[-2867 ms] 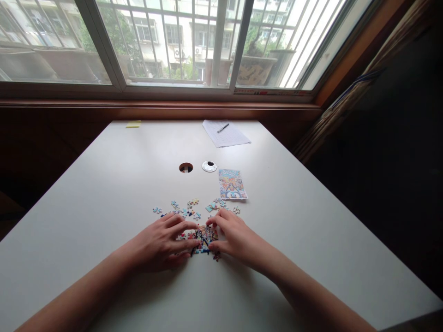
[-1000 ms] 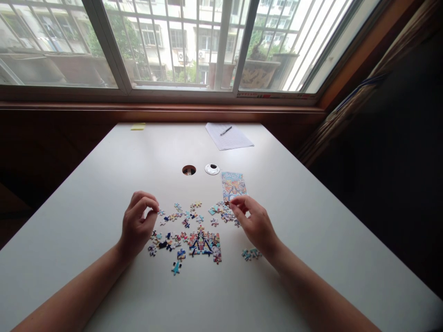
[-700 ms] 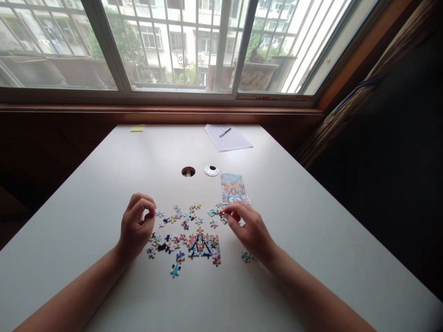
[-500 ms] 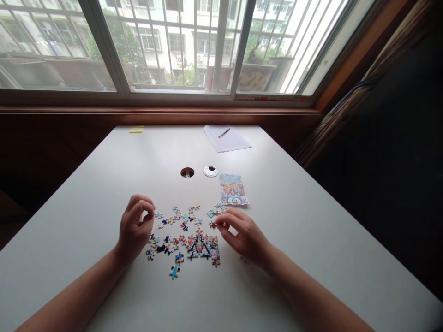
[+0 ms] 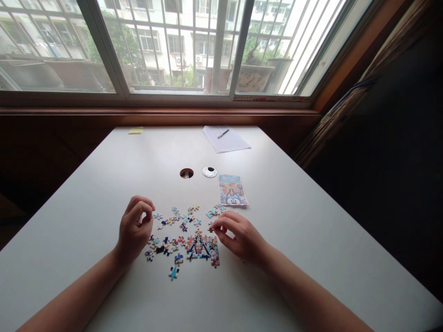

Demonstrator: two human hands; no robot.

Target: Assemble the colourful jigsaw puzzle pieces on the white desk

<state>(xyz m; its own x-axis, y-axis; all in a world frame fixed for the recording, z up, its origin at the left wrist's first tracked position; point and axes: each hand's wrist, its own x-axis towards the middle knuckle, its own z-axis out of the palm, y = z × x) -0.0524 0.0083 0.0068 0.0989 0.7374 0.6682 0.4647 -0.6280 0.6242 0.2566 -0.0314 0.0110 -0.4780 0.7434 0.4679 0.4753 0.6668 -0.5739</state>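
My right hand point(image 5: 244, 236) has thumb and fingertips pinched on a small puzzle piece point(image 5: 211, 228), just above the upper right corner of a partly joined puzzle point(image 5: 202, 248). Its picture has dark blue slanted lines among many small coloured figures. Left of the loose pieces, my left hand point(image 5: 135, 228) is closed, fingers curled to the thumb; what it holds, if anything, is hidden. Several loose puzzle pieces point(image 5: 167, 244) lie between the hands. A small joined cluster point(image 5: 174, 272) with a light blue shape sits nearer to me.
A colourful picture sheet point(image 5: 232, 190) lies beyond my right hand. Farther back are a round cable hole point(image 5: 186, 173), its metal cover point(image 5: 209, 172), white paper point(image 5: 230, 142) with a pen point(image 5: 223, 133), and a yellow note point(image 5: 136, 130). A barred window point(image 5: 173, 50) stands behind the white table point(image 5: 148, 157).
My right hand has shifted slightly down and left with the piece, closer to the joined puzzle's upper right corner. My left hand stays nearly where it was.
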